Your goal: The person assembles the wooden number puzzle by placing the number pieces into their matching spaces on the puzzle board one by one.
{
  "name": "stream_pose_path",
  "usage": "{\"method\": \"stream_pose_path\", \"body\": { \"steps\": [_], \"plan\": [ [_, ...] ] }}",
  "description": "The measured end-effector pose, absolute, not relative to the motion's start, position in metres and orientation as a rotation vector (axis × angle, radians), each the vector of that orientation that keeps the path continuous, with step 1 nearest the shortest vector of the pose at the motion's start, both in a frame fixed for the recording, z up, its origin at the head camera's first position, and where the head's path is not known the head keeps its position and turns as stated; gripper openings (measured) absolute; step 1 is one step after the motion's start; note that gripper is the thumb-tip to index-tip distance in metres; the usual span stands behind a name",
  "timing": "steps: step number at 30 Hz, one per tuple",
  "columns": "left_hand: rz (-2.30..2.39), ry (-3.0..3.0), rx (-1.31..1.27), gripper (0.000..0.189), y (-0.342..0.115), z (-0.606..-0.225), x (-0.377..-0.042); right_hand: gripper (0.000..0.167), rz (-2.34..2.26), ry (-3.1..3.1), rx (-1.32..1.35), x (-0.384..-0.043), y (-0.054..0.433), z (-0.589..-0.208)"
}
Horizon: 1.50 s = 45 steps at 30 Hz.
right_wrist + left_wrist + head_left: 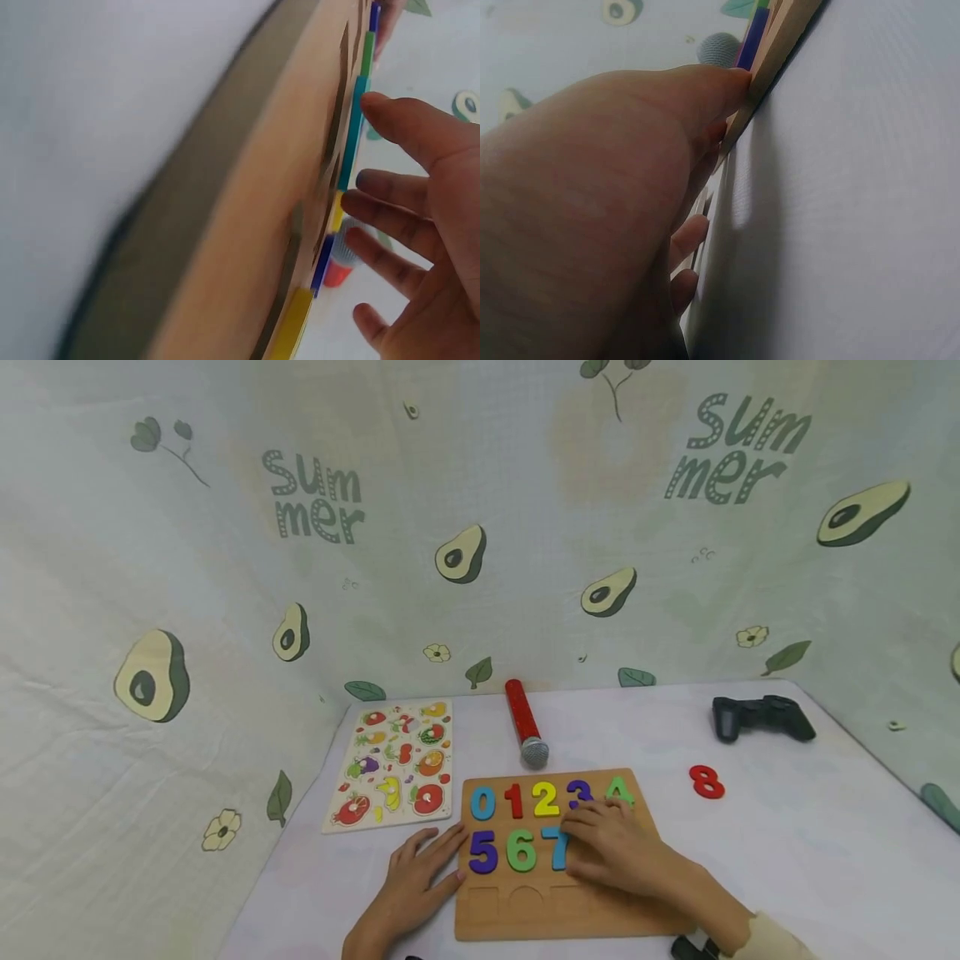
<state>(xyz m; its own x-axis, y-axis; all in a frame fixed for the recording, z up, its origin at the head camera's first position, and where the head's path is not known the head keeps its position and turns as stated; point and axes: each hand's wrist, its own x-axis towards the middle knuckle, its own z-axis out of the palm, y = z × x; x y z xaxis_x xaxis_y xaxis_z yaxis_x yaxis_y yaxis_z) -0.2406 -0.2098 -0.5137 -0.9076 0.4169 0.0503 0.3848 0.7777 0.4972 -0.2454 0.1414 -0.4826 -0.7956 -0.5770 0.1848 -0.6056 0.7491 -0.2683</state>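
A wooden number board [495,922] lies on the table with coloured numbers in it. My right hand [618,852] is over its right part, the thumb and fingers spread beside the blue number 7 [557,847]. In the right wrist view the thumb [390,112] meets the edge of the blue 7 [352,135]; the fingers are loosely bent. A yellow piece [294,322] near that hand is hidden in the head view. My left hand [412,885] rests at the board's left edge, fingers extended and touching it.
A red number 8 [707,782] lies right of the board. Behind are a red microphone [525,718] and a black game controller [761,718]. A fruit puzzle board [390,760] lies at the left. Part of a black object [693,947] shows at the front edge.
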Motion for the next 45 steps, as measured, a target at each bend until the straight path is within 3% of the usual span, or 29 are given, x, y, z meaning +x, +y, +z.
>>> {"method": "stream_pose_path", "body": {
  "steps": [6,18,45],
  "plan": [
    [0.778,2.906,0.641,0.061,-0.209,-0.510,-0.240,0.039,0.465,-2.827,0.889,-0.246,0.162,-0.476],
    [0.771,2.905,0.642,0.060,-0.210,-0.513,-0.240,0.037,0.367,-2.883,0.656,-0.254,0.210,-0.472],
    [0.761,2.905,0.612,0.060,-0.207,-0.513,-0.240,0.042,0.284,-2.890,0.411,-0.270,0.278,-0.482]
  ]
}}
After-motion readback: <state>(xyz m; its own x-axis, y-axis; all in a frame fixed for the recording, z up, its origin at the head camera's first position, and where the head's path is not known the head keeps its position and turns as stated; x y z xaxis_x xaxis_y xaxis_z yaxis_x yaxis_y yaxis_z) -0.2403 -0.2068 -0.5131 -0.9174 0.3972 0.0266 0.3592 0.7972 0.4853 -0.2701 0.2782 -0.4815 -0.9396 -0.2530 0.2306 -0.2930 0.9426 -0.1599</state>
